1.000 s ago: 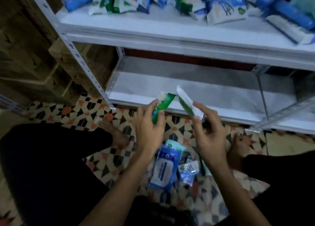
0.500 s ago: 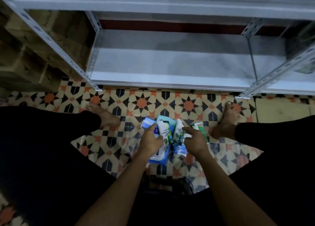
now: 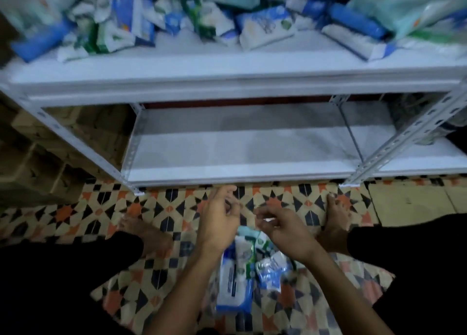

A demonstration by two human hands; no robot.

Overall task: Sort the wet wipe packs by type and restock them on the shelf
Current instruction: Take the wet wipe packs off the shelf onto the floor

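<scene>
both hands hung over the floor between the person's bare feet, holding nothing that could be made out. the left hand (image 3: 219, 218) had its fingers loosely curled and apart, empty. the right hand (image 3: 283, 229) was loosely curled too; a pale scrap showed near its fingertips, too blurred to say if it was pinched, so that hand looked empty.

step in hand, as a guess: sorting on the floor, between picks. a small pile of wipe packs (image 3: 249, 266) lay on the patterned floor tiles (image 3: 161, 208) just below the wrists, with a long white-and-blue pack (image 3: 235, 284) nearest the left arm. next move probably called for reaching up to the jumbled packs (image 3: 262, 28) on the upper shelf (image 3: 227, 66), or down to the pile, and matching by colour.

packs looked like soft, glossy plastic pouches, flat and pillow-shaped, in blue, white, teal and green. shelving was white painted metal with perforated angle posts. the lower shelf (image 3: 240, 152) was a flat, matte board with no packs seen on it. tiles were hard, with a star pattern in orange, black and cream.
</scene>
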